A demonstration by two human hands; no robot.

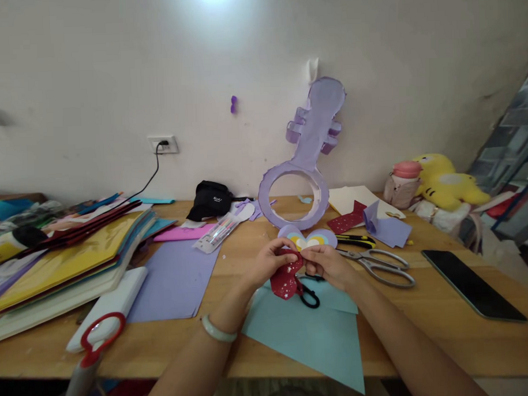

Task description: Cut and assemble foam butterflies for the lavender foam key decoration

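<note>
Left hand (271,262) and right hand (330,266), closed to a pinch, hold the red paper (285,283) by its edge, where a light grip should prevent creases.

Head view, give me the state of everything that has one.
Red paper: held in left hand
Right hand: fingers at the paper's edge
Cord: plugged into wall socket
Phone: screen dark
Pens: in a clear packet
Black scissors: blades hidden, can't tell
Metal scissors: handles apart
Purple frame: upright
Blue sheet: spread flat
</note>
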